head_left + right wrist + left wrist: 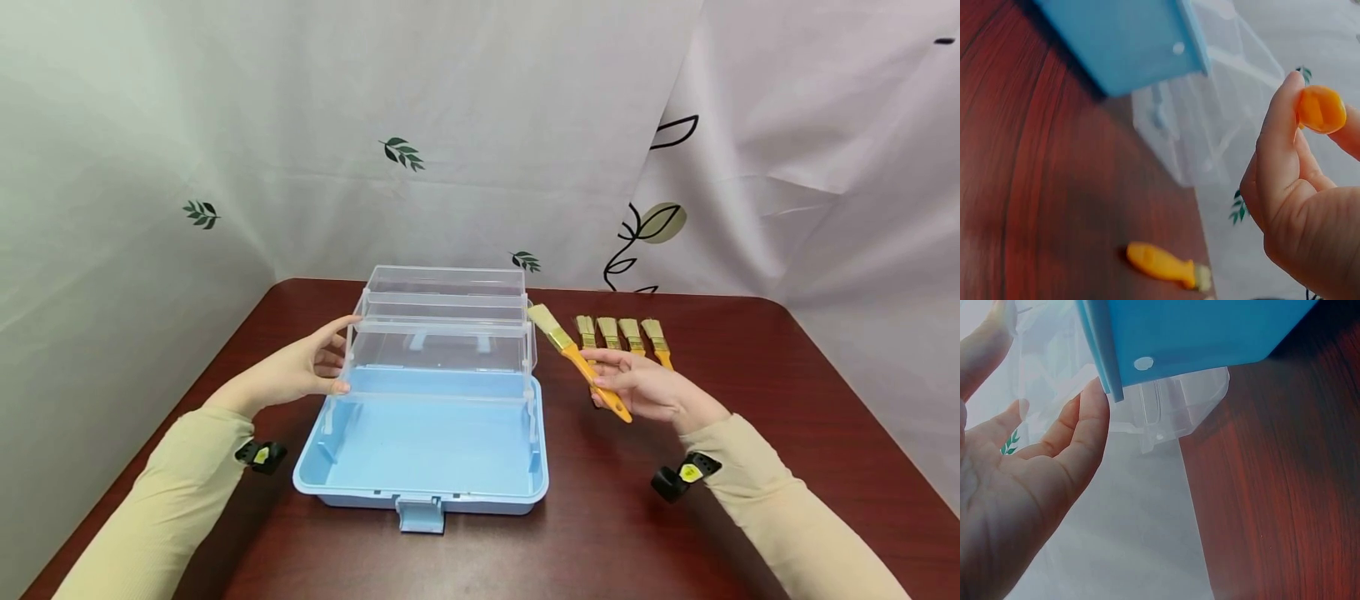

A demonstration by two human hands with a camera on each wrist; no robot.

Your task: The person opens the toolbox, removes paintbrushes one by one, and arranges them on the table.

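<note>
**Brush held loosely beside the open box**

The likeliest slip was the brush (pixel 577 360) itself. Your right hand (pixel 648 390) pinched its orange handle between thumb and fingertips only, well down the handle, with the bristle end sticking up and away toward the box (pixel 427 467). A grip that light lets the brush pivot or drop, in my judgement. If it swung, the bristles could have knocked the clear trays (pixel 442 333), which stood raised and stepped back over the blue base. Those trays ride on thin hinged arms, so a push on them could have folded them or shifted the whole box on the bench (pixel 750 517).

Your left hand (pixel 300 373) was nearly flat, fingers straight and relaxed, gripping nothing. Its fingertips lay against the left edge of the trays, the thumb near the blue rim. That gave light steadying at best, and would not have stopped the box sliding away from it.

The held brush hung just right of the box, above the bench. Four more brushes (pixel 621 335) lay in a row farther right of the box, handles partly hidden behind your right hand.
</note>
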